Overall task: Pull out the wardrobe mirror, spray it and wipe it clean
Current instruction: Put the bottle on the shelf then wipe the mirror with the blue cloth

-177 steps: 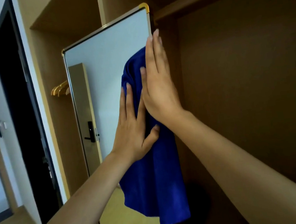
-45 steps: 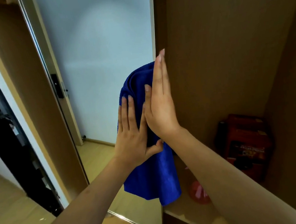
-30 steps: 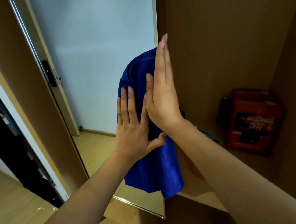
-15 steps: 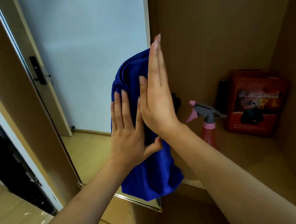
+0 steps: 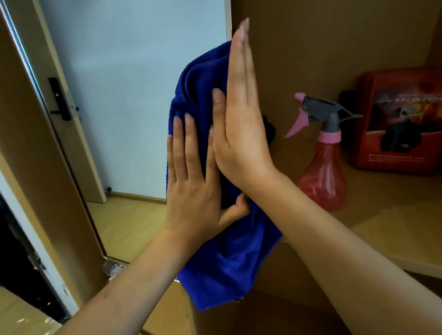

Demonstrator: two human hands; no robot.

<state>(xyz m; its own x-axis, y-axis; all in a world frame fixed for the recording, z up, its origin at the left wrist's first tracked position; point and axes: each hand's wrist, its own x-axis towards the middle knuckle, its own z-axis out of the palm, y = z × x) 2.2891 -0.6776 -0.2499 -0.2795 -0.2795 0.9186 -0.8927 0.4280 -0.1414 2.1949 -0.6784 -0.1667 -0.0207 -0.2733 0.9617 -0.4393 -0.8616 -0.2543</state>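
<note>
In the head view, a blue cloth [image 5: 223, 251] is pressed flat against the lower right part of the wardrobe mirror [image 5: 137, 80] by both hands. The left hand [image 5: 195, 189] is laid on the cloth with its fingers straight and slightly spread, and its thumb is stretched out to the right under the heel of the other hand. The right hand [image 5: 241, 138] is set edge-on beside it, its fingers straight and held together, pointing upward along the mirror's right edge; nothing is curled round or pinched by either hand. The cloth is bunched above and to the left of the left fingertips, and it hangs in loose folds below both wrists, past the mirror's bottom edge.

To the right of the right hand, a pink spray bottle [image 5: 321, 173] with a grey head and pink trigger is stood upright on the wardrobe shelf [image 5: 412, 229], its nozzle turned toward the hands but apart from them. Further right, a red box [image 5: 406, 120] is leaned against the wardrobe's back wall. Left of the left fingers, a door with a black handle [image 5: 57, 100] is reflected in the mirror glass.
</note>
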